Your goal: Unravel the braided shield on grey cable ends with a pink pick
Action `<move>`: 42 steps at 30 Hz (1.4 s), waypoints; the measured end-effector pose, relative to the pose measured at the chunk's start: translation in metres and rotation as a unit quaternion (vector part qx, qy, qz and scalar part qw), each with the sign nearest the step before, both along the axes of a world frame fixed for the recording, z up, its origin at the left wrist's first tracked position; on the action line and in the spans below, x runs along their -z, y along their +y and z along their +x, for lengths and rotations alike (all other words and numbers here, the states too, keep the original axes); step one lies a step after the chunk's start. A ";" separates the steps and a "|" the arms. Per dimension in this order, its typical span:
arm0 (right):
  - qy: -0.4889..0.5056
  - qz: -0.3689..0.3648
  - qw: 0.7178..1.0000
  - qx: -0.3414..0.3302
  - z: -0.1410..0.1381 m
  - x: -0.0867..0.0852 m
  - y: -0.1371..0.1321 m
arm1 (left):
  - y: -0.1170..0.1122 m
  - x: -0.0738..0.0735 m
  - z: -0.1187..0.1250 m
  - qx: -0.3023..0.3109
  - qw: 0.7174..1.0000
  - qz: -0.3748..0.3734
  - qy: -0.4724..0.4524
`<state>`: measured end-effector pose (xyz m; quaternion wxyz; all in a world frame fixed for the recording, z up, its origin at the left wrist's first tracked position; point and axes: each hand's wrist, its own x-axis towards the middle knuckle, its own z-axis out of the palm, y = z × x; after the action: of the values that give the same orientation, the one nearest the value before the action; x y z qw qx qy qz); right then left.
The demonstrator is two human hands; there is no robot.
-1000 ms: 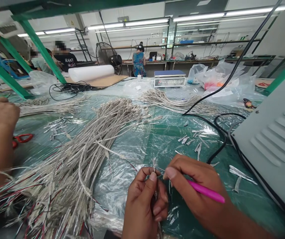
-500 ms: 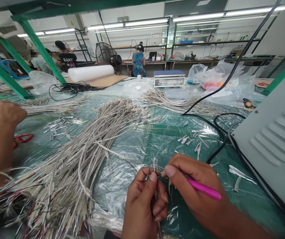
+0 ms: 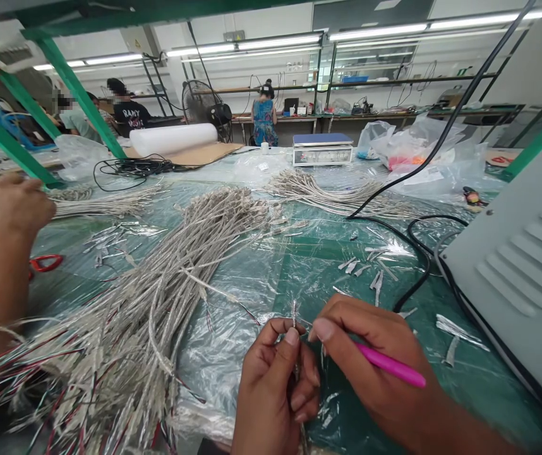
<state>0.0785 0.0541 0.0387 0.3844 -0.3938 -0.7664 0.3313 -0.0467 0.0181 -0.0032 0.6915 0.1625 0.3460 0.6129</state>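
My left hand (image 3: 273, 385) is closed in a pinch on a thin braided cable (image 3: 294, 311), whose frayed end sticks up above my thumb. My right hand (image 3: 370, 366) is closed around a pink-handled tool (image 3: 391, 365); its thumb and forefinger meet the cable's tip beside my left thumb. Both hands hover low over the plastic-covered green table (image 3: 299, 259) near its front edge. A big heap of silver braided cables (image 3: 157, 297) with red and green wire ends lies to the left of my hands.
A co-worker's arm and hand (image 3: 0, 234) reach in at the left, near red-handled scissors (image 3: 43, 262). A grey machine housing (image 3: 522, 265) with black cords (image 3: 413, 253) fills the right. Cut foil scraps (image 3: 370, 268), a scale (image 3: 322, 149) and plastic bags (image 3: 422, 155) lie further back.
My hands have hardly moved on the cable tip. The co-worker's hand at the left has shifted upward and a little to the right.
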 end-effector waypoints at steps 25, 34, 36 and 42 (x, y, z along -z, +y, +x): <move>0.028 0.014 0.997 0.070 0.002 0.002 0.004 | -0.001 0.002 -0.002 0.008 1.000 0.007 -0.004; 0.015 0.022 0.999 0.020 -0.001 -0.002 0.002 | 0.001 0.002 -0.002 0.010 1.000 0.016 -0.021; 0.013 0.017 1.000 0.017 -0.001 -0.002 0.003 | 0.001 0.002 -0.002 0.009 1.000 0.016 -0.018; 0.005 0.003 1.000 0.015 -0.001 0.001 0.000 | -0.001 0.002 -0.001 0.008 1.000 0.009 -0.014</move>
<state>0.0771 0.0545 0.0381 0.3941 -0.4021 -0.7596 0.3255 -0.0481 0.0167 -0.0048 0.6997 0.1629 0.3289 0.6129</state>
